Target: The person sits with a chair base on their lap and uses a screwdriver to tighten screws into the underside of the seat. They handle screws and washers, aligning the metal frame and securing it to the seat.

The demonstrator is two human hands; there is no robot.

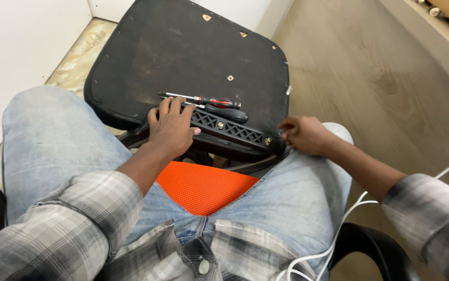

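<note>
An upturned black chair seat (193, 57) leans against my knees, its underside facing me. A black plastic bracket (232, 130) with screws runs along its near edge. My left hand (171, 130) rests on the left end of that bracket, fingers spread over it. Just beyond my fingers lie two screwdrivers (219, 104) on the seat, one with a red and black handle. My right hand (305, 135) is at the seat's right near corner, fingers curled against the edge beside a screw (267, 141); whether it pinches anything is hidden.
I sit on an orange mesh seat (203, 187) in jeans and a plaid shirt. A white cable (349, 218) trails over my right thigh. A black armrest (370, 244) is at lower right. Wooden floor (381, 78) stretches right; a white wall (21, 47) stands left.
</note>
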